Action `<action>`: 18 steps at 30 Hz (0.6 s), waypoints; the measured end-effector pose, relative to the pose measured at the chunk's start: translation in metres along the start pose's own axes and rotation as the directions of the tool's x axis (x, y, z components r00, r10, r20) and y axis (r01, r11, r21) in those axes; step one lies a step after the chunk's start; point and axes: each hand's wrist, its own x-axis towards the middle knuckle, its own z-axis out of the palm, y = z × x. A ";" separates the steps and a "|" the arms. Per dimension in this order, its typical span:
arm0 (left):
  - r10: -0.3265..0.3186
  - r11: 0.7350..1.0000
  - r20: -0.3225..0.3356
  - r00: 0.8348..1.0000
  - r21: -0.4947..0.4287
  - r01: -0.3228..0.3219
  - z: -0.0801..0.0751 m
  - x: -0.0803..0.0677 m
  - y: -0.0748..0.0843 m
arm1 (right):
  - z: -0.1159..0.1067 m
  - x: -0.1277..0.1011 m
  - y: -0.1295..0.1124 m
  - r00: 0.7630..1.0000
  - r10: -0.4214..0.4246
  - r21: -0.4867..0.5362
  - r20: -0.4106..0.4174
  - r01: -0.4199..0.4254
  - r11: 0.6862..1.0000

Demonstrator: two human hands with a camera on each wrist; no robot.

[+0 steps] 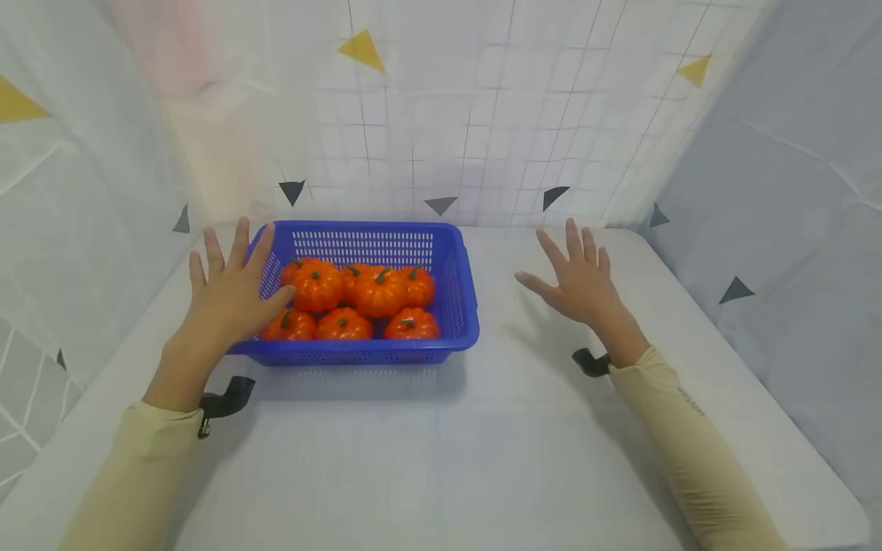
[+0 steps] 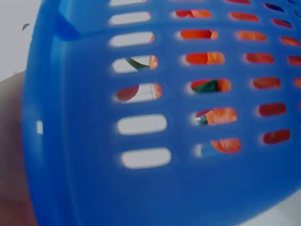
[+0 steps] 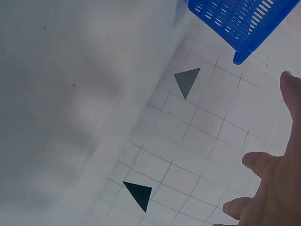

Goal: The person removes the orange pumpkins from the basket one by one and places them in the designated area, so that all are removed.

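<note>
Hands approaching a basket of pumpkins on the bench.

The left hand (image 1: 230, 295) lies with fingers spread and straight against the basket's (image 1: 455, 337) left end, holding nothing; the right hand (image 1: 577, 279) hovers released, fingers splayed, well apart from the right end. The step in hand appears to be the approach to a two-handed hold; the next move would call for the right hand to close in on the right rim. The basket is blue slotted plastic, standing upright at the bench's (image 1: 441, 459) far middle. It holds several orange pumpkins (image 1: 379, 292) with green stems, packed touching.
</note>
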 end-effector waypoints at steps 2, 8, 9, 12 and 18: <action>0.004 1.000 0.000 1.000 -0.011 -0.004 -0.001 0.001 -0.002 | 0.000 0.000 -0.001 1.000 0.003 -0.001 0.002 -0.003 1.000; 0.009 0.999 0.016 1.000 -0.042 -0.008 -0.002 0.000 -0.011 | 0.001 -0.001 -0.005 1.000 0.005 -0.005 0.030 -0.005 1.000; 0.009 0.999 0.022 1.000 -0.045 -0.008 -0.002 0.000 -0.012 | 0.001 -0.001 -0.005 1.000 0.002 -0.004 0.031 -0.002 1.000; 0.008 0.999 0.040 0.999 -0.054 -0.006 -0.002 0.000 -0.016 | 0.001 -0.001 -0.008 1.000 -0.010 -0.006 0.028 0.010 1.000; -0.014 0.997 0.109 0.994 -0.073 0.022 0.000 0.001 -0.028 | 0.003 -0.002 -0.015 1.000 -0.023 -0.005 0.015 0.023 1.000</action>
